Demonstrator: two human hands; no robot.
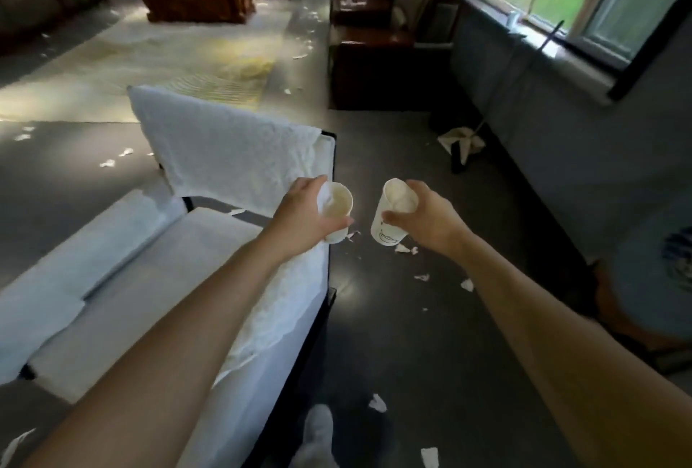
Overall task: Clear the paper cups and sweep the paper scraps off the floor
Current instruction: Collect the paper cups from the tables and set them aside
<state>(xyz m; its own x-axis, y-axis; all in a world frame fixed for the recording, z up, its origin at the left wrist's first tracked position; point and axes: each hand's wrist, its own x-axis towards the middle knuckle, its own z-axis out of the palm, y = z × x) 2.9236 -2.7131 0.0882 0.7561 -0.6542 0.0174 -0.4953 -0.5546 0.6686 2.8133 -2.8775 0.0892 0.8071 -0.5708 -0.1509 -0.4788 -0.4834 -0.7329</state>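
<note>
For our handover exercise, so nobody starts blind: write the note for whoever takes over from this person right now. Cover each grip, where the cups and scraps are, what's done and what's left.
Left grip: holds a paper cup.
Right grip: holds the second cup, tilted.
Both cups are in the air beside the white-covered seat.
Paper scraps lie scattered over the dark floor, near the feet and farther up the room.
Done: two cups are in hand.
Left: dispose of both cups, then sweep up all the scraps.

White paper cups [389, 216], white paper scraps [377, 403] on dark grey floor [412, 355].
</note>
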